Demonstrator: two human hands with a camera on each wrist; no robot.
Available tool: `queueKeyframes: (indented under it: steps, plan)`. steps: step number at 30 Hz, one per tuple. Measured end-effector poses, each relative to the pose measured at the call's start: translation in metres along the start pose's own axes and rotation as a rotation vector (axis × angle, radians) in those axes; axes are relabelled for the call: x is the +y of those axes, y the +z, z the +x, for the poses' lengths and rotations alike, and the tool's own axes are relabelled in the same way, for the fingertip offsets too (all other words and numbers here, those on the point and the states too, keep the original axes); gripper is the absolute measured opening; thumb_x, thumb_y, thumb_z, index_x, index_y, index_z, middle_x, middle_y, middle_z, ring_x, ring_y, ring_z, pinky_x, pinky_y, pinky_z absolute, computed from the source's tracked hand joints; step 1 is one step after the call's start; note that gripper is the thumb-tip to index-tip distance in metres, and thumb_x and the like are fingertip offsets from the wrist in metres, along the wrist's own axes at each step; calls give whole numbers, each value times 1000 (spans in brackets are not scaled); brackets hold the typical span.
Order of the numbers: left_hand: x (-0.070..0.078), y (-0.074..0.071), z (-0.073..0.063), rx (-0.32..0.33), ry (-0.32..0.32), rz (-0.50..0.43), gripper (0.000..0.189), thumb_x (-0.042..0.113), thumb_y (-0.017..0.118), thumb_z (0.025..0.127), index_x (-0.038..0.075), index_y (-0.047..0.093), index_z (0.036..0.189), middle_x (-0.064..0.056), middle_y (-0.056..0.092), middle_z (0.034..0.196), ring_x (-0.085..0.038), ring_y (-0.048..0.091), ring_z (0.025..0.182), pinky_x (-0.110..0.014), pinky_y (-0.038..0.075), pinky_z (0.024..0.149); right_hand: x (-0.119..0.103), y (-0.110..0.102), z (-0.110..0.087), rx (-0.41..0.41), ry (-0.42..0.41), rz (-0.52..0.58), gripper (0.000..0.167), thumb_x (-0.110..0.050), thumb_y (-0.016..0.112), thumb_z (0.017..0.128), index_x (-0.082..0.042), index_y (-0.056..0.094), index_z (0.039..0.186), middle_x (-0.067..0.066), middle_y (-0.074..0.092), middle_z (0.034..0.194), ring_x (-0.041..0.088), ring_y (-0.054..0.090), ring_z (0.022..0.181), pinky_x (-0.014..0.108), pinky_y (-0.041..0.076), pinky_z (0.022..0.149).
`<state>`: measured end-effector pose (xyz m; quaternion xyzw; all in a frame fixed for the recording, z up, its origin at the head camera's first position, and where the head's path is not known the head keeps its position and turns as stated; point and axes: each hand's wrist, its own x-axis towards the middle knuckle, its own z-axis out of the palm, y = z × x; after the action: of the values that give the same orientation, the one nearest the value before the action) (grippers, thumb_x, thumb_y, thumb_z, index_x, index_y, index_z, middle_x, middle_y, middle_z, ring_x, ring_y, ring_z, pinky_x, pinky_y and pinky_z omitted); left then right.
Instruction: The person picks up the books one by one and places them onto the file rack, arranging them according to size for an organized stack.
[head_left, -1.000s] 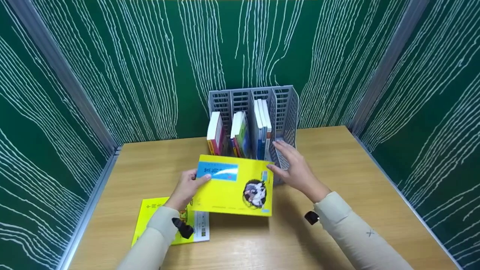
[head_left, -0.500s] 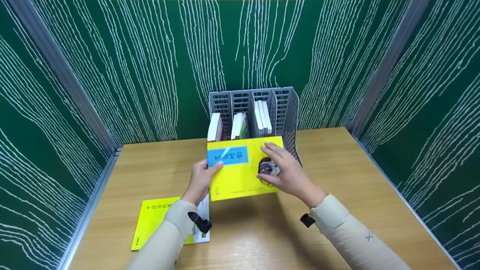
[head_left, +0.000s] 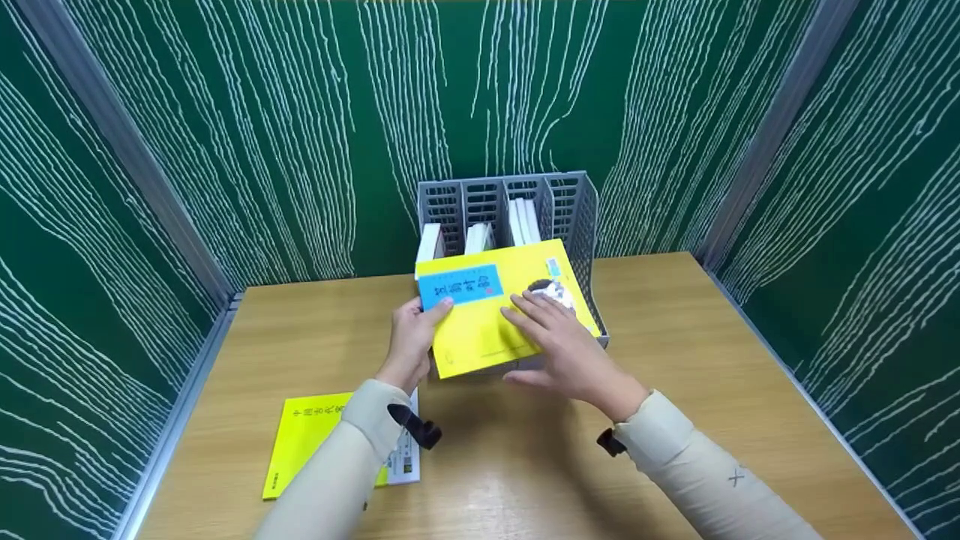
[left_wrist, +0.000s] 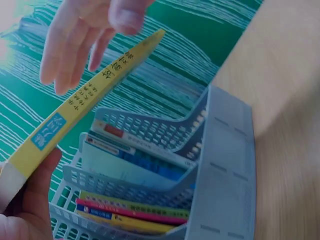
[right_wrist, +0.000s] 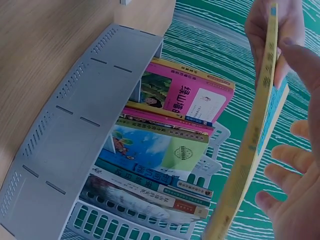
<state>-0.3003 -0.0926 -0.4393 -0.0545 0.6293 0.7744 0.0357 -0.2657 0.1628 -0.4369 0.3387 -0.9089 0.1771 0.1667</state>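
Observation:
A yellow book [head_left: 476, 330] with a blue title panel is held up, tilted, in front of the grey file rack [head_left: 587, 232]. My left hand [head_left: 409, 341] grips its left edge, thumb over the cover and fingers behind. In the left wrist view the book's spine [left_wrist: 75, 102] shows, with the lower end in my left hand [left_wrist: 32, 200]. My right hand [head_left: 570, 349] spreads its fingers over the right part of the cover, overlapping the round picture. The right wrist view shows the right hand [right_wrist: 295, 175] with fingers extended beside the book, a gap showing between them.
Several books, among them a pink one [right_wrist: 200, 95], stand in three compartments of the rack; the rightmost compartment is partly hidden by the held book. Another yellow book [head_left: 304, 439] lies on the wooden table [head_left: 697, 375] at the left, under the left forearm. Green walls [head_left: 300, 135] enclose the table.
The held yellow book has moved up and forward toward the rack and rotated, now overlapping its front. The left hand moved with it; the right hand shifted from beside the book to over its cover.

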Motion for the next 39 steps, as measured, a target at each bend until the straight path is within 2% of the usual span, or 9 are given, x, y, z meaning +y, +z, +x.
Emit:
queueKeyframes:
  steps: [3, 8, 16, 23, 29, 33, 36, 39]
  plan:
    - [4, 5, 0, 34, -44, -42, 37, 21, 65, 110, 3, 64, 142, -14, 77, 125, -22, 78, 105, -33, 66, 89, -2, -1, 1, -9, -7, -40, 91, -39, 96, 84, -11, 55, 159, 14, 50, 168, 39, 45, 158, 59, 35, 130]
    - [9, 15, -3, 57, -78, -135, 33, 16, 65, 109, -1, 65, 137, -14, 77, 119, -20, 77, 100, -33, 66, 84, -6, 0, 1, -13, -5, -93, 82, -25, 94, 86, -9, 56, 157, 17, 52, 166, 39, 48, 156, 58, 37, 130]
    - [15, 30, -14, 86, -160, -202, 39, 22, 66, 109, 7, 63, 145, -14, 73, 138, -27, 74, 120, -43, 62, 106, -7, 0, 2, -9, 74, -128, 77, -8, 88, 90, -11, 54, 159, 16, 53, 165, 39, 52, 152, 57, 42, 126]
    - [15, 40, -19, 100, -178, -222, 40, 23, 69, 108, 9, 62, 144, -12, 73, 136, -26, 76, 119, -42, 63, 104, -3, 0, 2, 46, 78, -208, 77, 0, 88, 87, -10, 56, 157, 20, 58, 160, 42, 58, 146, 56, 48, 121]
    - [18, 47, -21, 88, -166, -187, 41, 24, 72, 106, 8, 64, 143, -11, 75, 133, -25, 78, 115, -39, 65, 98, 2, 1, 1, 73, 23, -292, 77, 3, 86, 87, -8, 55, 157, 25, 59, 157, 45, 58, 145, 57, 49, 120]
    - [20, 48, -22, 59, -148, -176, 43, 27, 73, 106, 9, 63, 144, -10, 77, 132, -24, 79, 114, -37, 66, 96, 5, 1, -2, 96, 12, -303, 77, 5, 84, 89, -6, 53, 158, 25, 59, 157, 46, 57, 146, 56, 50, 119]
    - [21, 47, -23, -3, -96, -153, 48, 34, 72, 106, 11, 61, 147, -8, 76, 134, -23, 80, 115, -35, 65, 96, 7, 1, -3, 115, 37, -281, 77, 6, 82, 90, -6, 52, 160, 25, 57, 159, 45, 57, 147, 56, 49, 119]
    - [20, 44, -24, -59, -11, -132, 52, 45, 67, 108, 14, 60, 149, -5, 75, 137, -22, 79, 116, -31, 64, 96, 8, 1, -2, 139, 78, -245, 76, 6, 79, 93, -7, 50, 162, 23, 55, 162, 43, 55, 149, 55, 48, 120]
